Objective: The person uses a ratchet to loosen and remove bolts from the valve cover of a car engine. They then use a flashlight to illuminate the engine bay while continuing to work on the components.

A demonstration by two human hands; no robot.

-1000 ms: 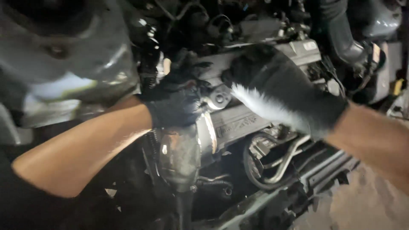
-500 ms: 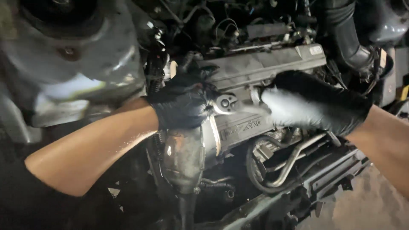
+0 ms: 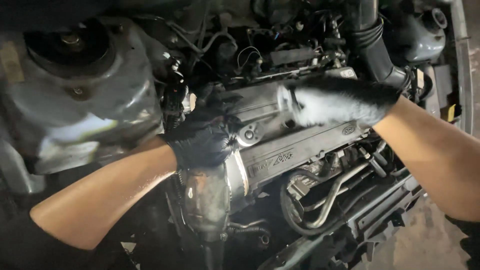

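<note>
Head view: gloved hands [image 3: 202, 137] crowd valve cover's [image 3: 300, 145] left edge.

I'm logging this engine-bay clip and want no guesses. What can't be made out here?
Head view only:
- Right hand: motion-blurred; whether it grips anything cannot be told.
- Left hand: its fingertips are lost in shadow against dark parts, so what they touch is unclear.
- Valve cover: its upper part is hidden by the right hand.
- Hose: cut off by the top edge.
- Engine bay below the heat shield: too dark to read.
</note>
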